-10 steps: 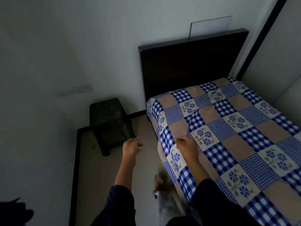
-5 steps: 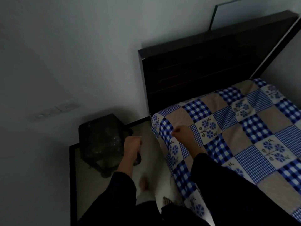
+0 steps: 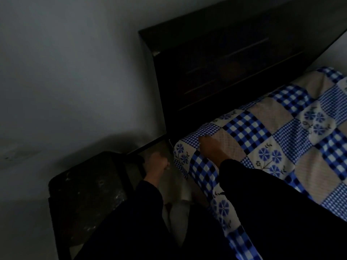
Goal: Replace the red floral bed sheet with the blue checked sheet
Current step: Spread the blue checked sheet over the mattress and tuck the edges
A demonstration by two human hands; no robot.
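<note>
The blue checked sheet (image 3: 272, 136), with blue flower and beige squares, covers the bed and hangs over its left side. My right hand (image 3: 212, 149) lies on the sheet's corner beside the headboard, its fingers curled into the cloth. My left hand (image 3: 156, 165) is a closed fist with nothing in it, hovering over the floor gap just left of the bed's corner, apart from the sheet. Dark sleeves cover both arms. No red floral sheet is in view.
A dark wooden headboard (image 3: 234, 59) stands against the grey wall. A black stool (image 3: 88, 192) sits close on the left, leaving a narrow strip of floor (image 3: 176, 196) between it and the bed. The room is dim.
I have moved toward the head of the bed. My right hand slid along the sheet's edge up to the corner by the headboard, and my left fist came along beside it.
</note>
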